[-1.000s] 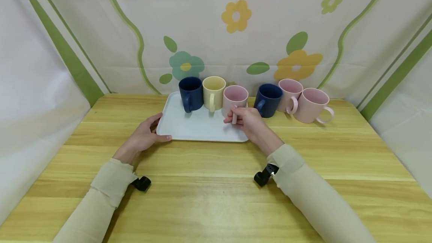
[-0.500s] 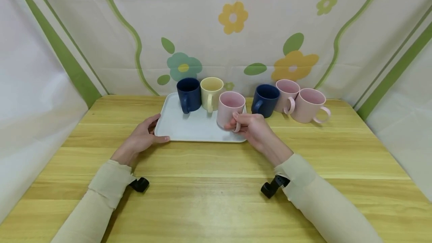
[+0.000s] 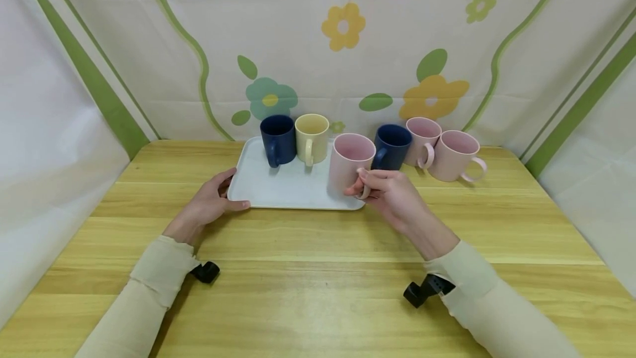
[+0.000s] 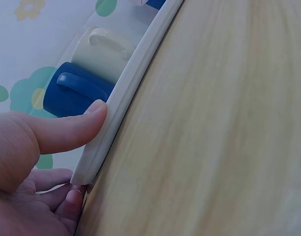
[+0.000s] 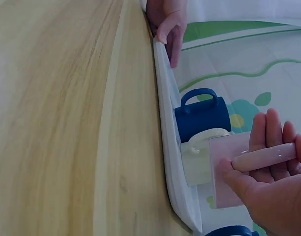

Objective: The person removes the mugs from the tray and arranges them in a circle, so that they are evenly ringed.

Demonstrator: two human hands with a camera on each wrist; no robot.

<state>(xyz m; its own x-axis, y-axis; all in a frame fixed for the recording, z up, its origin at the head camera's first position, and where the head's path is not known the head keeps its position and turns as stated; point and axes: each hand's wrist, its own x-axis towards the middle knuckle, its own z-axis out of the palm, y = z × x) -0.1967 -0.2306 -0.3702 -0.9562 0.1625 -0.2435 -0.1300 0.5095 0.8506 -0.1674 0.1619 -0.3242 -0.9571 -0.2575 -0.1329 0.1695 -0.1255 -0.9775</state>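
Note:
My right hand [image 3: 392, 195] pinches the handle of a pink mug [image 3: 343, 167], thumb on top and fingers curled through it. That mug is upright above the right end of the white tray [image 3: 283, 189]; in the right wrist view a gap shows between its base and the tray. My left hand [image 3: 208, 203] holds the tray's front left corner, its thumb [image 4: 74, 130] on the rim and fingers around the corner. On the tray's back part stand a dark blue mug [image 3: 278, 140] and a pale yellow mug [image 3: 312, 137], handles toward me.
To the tray's right, another dark blue mug [image 3: 392, 145] and two pink mugs, one behind [image 3: 417, 140] and one in front [image 3: 452, 156], stand close together on the wooden table [image 3: 308, 269]. A flower-patterned curtain [image 3: 298, 43] hangs behind the table.
My right hand has drawn the pink mug away from the yellow mug, toward me and to the right, and it has come up off the tray. My left hand stays at the corner.

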